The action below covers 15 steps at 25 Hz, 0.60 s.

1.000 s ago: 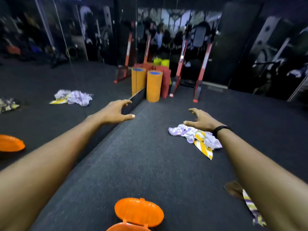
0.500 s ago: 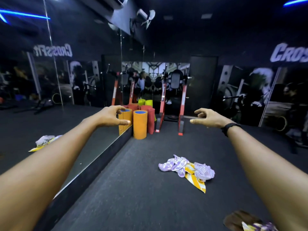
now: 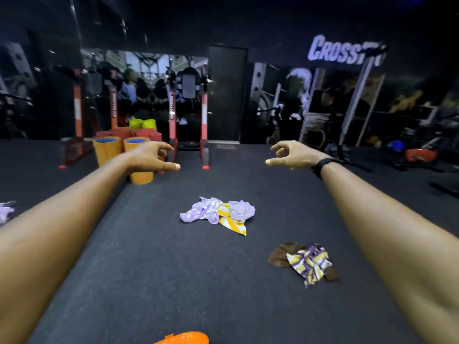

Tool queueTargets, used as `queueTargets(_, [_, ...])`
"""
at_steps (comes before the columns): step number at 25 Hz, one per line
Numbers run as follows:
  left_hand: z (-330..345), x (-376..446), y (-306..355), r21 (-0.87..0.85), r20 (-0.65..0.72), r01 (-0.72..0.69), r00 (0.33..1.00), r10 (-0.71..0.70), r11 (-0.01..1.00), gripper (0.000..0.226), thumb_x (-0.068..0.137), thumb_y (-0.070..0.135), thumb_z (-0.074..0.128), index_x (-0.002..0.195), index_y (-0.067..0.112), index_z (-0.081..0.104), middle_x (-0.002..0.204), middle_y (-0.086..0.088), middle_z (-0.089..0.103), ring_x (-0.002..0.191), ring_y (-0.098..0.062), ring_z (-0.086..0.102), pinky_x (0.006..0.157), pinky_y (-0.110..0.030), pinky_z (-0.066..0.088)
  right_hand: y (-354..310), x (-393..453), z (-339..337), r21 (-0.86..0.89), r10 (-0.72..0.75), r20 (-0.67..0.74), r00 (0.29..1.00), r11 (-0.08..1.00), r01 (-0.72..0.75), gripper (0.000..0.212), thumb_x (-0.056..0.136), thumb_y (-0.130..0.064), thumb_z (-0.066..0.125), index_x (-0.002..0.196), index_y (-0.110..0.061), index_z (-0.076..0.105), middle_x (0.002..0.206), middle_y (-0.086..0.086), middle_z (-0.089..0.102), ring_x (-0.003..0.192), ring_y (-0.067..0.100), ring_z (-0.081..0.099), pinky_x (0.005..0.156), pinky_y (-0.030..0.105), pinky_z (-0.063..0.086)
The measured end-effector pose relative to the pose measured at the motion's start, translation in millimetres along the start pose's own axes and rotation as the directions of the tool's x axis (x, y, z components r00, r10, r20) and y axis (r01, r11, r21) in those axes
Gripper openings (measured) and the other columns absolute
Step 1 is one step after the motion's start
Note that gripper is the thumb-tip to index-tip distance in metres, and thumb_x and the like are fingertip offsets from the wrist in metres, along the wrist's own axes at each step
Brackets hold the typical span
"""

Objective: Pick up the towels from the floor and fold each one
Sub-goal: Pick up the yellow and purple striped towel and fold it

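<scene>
A crumpled heap of purple-and-white and yellow-striped towels (image 3: 218,214) lies on the dark floor mat in the middle of the view. Nearer and to the right lies a second heap (image 3: 306,263), a brown cloth under a purple-and-yellow patterned one. Both my arms stretch forward above the floor. My left hand (image 3: 151,157) and my right hand (image 3: 291,153) hover well beyond the towels, fingers loosely curled, holding nothing. A black band circles my right wrist.
A mirror wall runs along the left, reflecting a towel (image 3: 6,211). Orange foam rollers (image 3: 139,167) and red rack posts (image 3: 204,130) stand at the back. An orange plastic lid (image 3: 185,338) sits at the bottom edge. Gym gear (image 3: 419,153) crowds the far right.
The view has swung to the right and down a little, so the towel heap sits central and the second heap shows fully. My hands stay out in front, holding nothing.
</scene>
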State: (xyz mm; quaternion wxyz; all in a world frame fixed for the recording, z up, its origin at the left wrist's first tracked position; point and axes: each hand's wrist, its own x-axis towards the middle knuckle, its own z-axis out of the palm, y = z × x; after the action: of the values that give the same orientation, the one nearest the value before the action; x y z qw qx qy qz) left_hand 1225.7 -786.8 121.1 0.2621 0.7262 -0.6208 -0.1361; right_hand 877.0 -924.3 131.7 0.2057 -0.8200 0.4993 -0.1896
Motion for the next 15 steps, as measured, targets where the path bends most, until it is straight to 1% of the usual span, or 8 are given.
queueTargets(1, [12.5, 6.3, 8.0, 0.007, 0.017, -0.012, 1.000, 0.012, 1.000, 0.069, 0.077, 0.037, 0.077, 0.137, 0.015, 0.049, 0.126, -0.009, 0.058, 0.109, -0.021, 0.058, 0.086, -0.023, 0.049, 11.7, -8.7, -6.4, -0.007, 0.032, -0.010, 0.999, 0.999, -0.032, 0.065, 0.080, -0.046, 0.072, 0.134, -0.019, 0.050, 0.127, 0.004, 0.054, 0.107, 0.021, 0.058, 0.080, 0.034, 0.054])
queueTargets(2, [24.7, 13.0, 17.6, 0.021, 0.038, -0.031, 0.999, 0.030, 0.999, 0.071, 0.075, 0.041, 0.077, 0.136, 0.018, 0.049, 0.128, -0.008, 0.057, 0.113, -0.022, 0.057, 0.093, -0.028, 0.048, 24.1, -17.2, -13.9, -0.015, 0.061, -0.022, 0.998, 0.998, -0.062, 0.066, 0.079, -0.047, 0.072, 0.134, -0.019, 0.050, 0.128, 0.004, 0.054, 0.107, 0.021, 0.059, 0.080, 0.033, 0.055])
queueTargets(3, [36.4, 20.4, 29.0, 0.024, 0.062, -0.057, 0.997, 0.055, 0.998, 0.073, 0.073, 0.044, 0.078, 0.136, 0.019, 0.049, 0.129, -0.008, 0.057, 0.115, -0.021, 0.056, 0.097, -0.032, 0.046, 37.2, -24.4, -22.0, -0.025, 0.088, -0.035, 0.995, 0.996, -0.089, 0.067, 0.079, -0.048, 0.072, 0.134, -0.020, 0.050, 0.129, 0.004, 0.054, 0.108, 0.022, 0.059, 0.079, 0.033, 0.055])
queueTargets(6, [69.9, 48.1, 73.1, -0.005, 0.104, -0.154, 0.983, 0.154, 0.988, 0.074, 0.070, 0.046, 0.079, 0.133, 0.020, 0.052, 0.128, -0.008, 0.058, 0.113, -0.020, 0.056, 0.101, -0.035, 0.045, 77.2, -43.8, -46.5, -0.028, 0.172, -0.072, 0.982, 0.984, -0.175, 0.068, 0.079, -0.049, 0.071, 0.136, -0.019, 0.048, 0.132, 0.005, 0.052, 0.113, 0.022, 0.056, 0.082, 0.037, 0.056])
queueTargets(8, [93.1, 66.3, 105.1, -0.026, 0.115, -0.220, 0.968, 0.221, 0.975, 0.073, 0.070, 0.046, 0.079, 0.133, 0.019, 0.053, 0.127, -0.007, 0.059, 0.108, -0.017, 0.056, 0.103, -0.033, 0.043, 105.3, -52.0, -60.4, -0.037, 0.213, -0.089, 0.973, 0.976, -0.216, 0.068, 0.079, -0.050, 0.071, 0.136, -0.019, 0.048, 0.133, 0.005, 0.051, 0.115, 0.023, 0.055, 0.085, 0.040, 0.056])
queueTargets(10, [121.3, 86.3, 138.6, -0.034, 0.136, -0.271, 0.952, 0.273, 0.962, 0.071, 0.072, 0.043, 0.079, 0.133, 0.018, 0.053, 0.127, -0.006, 0.059, 0.104, -0.013, 0.053, 0.100, -0.029, 0.041, 139.3, -57.3, -76.3, -0.039, 0.250, -0.110, 0.962, 0.966, -0.256, 0.066, 0.080, -0.050, 0.070, 0.134, -0.020, 0.048, 0.133, 0.005, 0.052, 0.116, 0.022, 0.054, 0.084, 0.040, 0.056])
queueTargets(13, [168.2, 121.5, 185.5, -0.065, 0.178, -0.317, 0.929, 0.324, 0.946, 0.069, 0.074, 0.040, 0.079, 0.133, 0.017, 0.052, 0.129, -0.008, 0.058, 0.108, -0.014, 0.054, 0.100, -0.029, 0.041, 199.8, -59.9, -104.4, -0.035, 0.301, -0.131, 0.945, 0.951, -0.308, 0.064, 0.080, -0.049, 0.070, 0.133, -0.020, 0.049, 0.133, 0.006, 0.052, 0.114, 0.022, 0.054, 0.077, 0.036, 0.056])
queueTargets(15, [194.5, 144.6, 210.2, -0.072, 0.185, -0.334, 0.921, 0.342, 0.940, 0.070, 0.073, 0.041, 0.079, 0.133, 0.018, 0.052, 0.129, -0.007, 0.058, 0.114, -0.017, 0.055, 0.102, -0.031, 0.041, 236.6, -58.7, -124.1, -0.036, 0.323, -0.146, 0.935, 0.943, -0.331, 0.064, 0.080, -0.049, 0.070, 0.133, -0.020, 0.049, 0.132, 0.005, 0.053, 0.112, 0.022, 0.055, 0.078, 0.035, 0.056])
